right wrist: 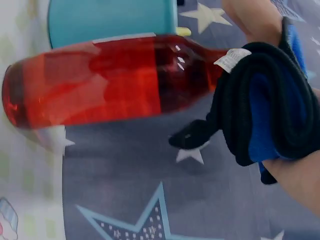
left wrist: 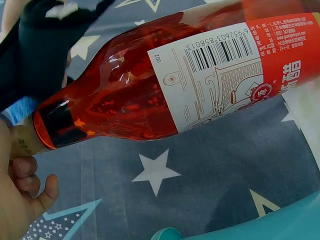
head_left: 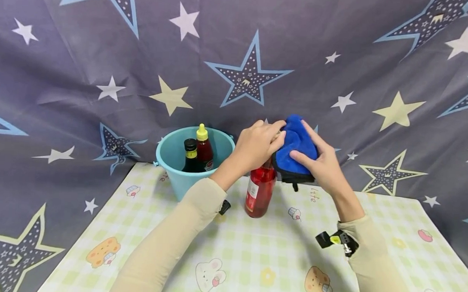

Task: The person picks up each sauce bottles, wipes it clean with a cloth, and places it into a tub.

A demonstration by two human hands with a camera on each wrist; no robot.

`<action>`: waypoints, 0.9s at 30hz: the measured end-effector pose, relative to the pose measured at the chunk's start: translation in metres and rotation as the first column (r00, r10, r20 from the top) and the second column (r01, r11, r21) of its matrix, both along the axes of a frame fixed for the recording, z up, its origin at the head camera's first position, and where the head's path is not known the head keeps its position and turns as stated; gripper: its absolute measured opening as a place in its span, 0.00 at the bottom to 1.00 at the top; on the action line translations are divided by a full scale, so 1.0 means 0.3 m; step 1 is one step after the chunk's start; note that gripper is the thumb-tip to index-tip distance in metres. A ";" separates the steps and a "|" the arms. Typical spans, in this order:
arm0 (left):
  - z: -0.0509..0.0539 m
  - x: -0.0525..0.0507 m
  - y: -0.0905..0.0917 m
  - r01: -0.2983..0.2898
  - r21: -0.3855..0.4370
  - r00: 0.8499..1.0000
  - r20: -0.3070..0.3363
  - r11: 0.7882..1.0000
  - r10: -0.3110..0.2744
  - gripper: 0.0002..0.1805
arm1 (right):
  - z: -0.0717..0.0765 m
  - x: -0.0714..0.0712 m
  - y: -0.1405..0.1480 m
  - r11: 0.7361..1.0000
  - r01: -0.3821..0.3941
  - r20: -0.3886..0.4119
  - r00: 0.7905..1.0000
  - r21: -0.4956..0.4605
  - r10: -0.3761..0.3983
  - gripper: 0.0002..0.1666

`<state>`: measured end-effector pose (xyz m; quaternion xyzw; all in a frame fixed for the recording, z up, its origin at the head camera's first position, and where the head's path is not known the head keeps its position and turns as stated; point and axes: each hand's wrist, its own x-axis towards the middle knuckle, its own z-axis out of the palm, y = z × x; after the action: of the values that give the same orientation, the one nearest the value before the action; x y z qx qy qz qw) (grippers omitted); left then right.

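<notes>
A glass vinegar bottle (head_left: 260,190) of clear red liquid, with a red and white label, appears to stand on the tablecloth. At its top, my left hand (head_left: 255,142) grips the pale cap (left wrist: 24,141) with curled fingers. My right hand (head_left: 324,166) holds a folded blue cloth (head_left: 293,146) with black edging, thumb on the near side, fingers behind. In the right wrist view the cloth (right wrist: 265,117) lies beside the bottle's neck; whether it presses on the glass I cannot tell. The left hand hides part of the cap in the head view.
Left of the bottle stands a teal bucket (head_left: 178,182) holding a dark bottle with a black cap (head_left: 190,155) and a red sauce bottle with a yellow nozzle (head_left: 204,149). A green checked tablecloth (head_left: 245,258) covers the table. A star-patterned curtain (head_left: 319,33) hangs behind.
</notes>
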<state>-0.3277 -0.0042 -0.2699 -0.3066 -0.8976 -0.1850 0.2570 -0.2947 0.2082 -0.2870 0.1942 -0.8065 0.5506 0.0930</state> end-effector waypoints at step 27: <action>0.008 0.003 0.003 -0.023 -0.030 0.991 -0.131 0.999 0.019 0.14 | -0.107 0.020 -0.105 0.858 0.073 -0.225 0.973 0.508 0.051 0.51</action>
<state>-0.3269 -0.0034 -0.2675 -0.3123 -0.8850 -0.1478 0.3122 -0.2887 0.1768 -0.3191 0.2697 -0.9087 0.2892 0.1338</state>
